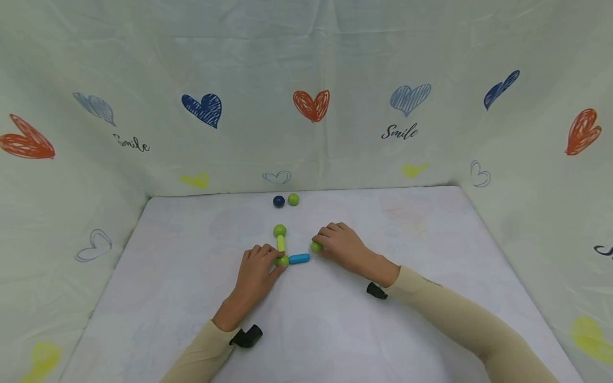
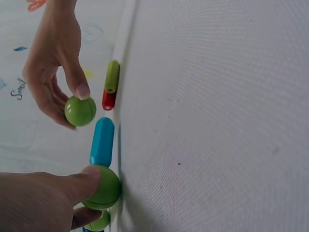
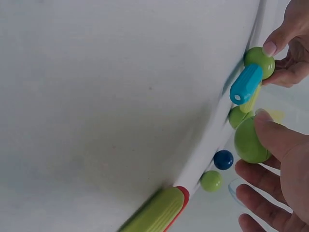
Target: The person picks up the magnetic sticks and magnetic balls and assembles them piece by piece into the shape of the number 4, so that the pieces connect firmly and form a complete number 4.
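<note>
One blue rod (image 1: pixel 299 258) and one yellow-green rod (image 1: pixel 281 243) met at the corner ball (image 1: pixel 282 261) your left hand (image 1: pixel 258 270) pinched, your right hand (image 1: pixel 344 247) pinching a still-unattached green ball (image 1: pixel 315 247) near the blue rod's free end.

Left grip (image 1: pixel 257 271): pinching, thumb (image 2: pixel 83 183) opposed to fingers, back side up. Left forearm (image 1: pixel 201 348) runs in from lower left. Right grip (image 1: pixel 342 247): also pinching, thumb forward, lower fingers (image 3: pixel 263 205) loosely spread. Right arm (image 1: pixel 455 311) in from lower right, bent. Grips apart.
</note>
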Available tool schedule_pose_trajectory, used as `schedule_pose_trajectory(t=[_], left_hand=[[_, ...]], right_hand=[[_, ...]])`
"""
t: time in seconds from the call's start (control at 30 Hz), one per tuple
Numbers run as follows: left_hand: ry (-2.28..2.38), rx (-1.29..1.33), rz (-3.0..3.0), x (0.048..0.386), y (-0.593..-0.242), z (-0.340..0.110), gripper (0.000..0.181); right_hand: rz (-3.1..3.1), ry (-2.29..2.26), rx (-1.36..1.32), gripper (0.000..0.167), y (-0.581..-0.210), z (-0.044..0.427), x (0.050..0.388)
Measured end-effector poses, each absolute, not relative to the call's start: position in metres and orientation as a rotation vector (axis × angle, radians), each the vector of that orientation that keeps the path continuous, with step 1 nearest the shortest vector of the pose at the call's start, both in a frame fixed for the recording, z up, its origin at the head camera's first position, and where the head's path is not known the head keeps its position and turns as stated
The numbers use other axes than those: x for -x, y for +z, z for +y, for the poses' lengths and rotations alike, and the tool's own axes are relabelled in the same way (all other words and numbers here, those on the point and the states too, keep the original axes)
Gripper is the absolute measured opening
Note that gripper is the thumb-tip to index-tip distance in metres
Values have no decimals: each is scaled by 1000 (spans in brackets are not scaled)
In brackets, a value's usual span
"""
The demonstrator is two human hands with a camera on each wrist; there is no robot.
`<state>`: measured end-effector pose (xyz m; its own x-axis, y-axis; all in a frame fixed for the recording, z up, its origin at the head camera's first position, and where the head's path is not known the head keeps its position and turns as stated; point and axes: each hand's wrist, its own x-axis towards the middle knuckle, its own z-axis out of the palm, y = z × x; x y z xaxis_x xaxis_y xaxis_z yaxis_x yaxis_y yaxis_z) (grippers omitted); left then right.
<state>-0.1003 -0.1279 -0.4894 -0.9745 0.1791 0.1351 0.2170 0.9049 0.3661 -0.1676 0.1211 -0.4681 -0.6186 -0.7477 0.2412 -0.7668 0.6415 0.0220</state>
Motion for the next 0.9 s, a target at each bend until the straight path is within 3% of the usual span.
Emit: schedule_pose_trajectory(t=[0.9], left_hand=[[-621, 288, -2956, 99, -491, -129, 33]], right_hand=[[-2722, 299, -1242, 36, -481, 121, 157]])
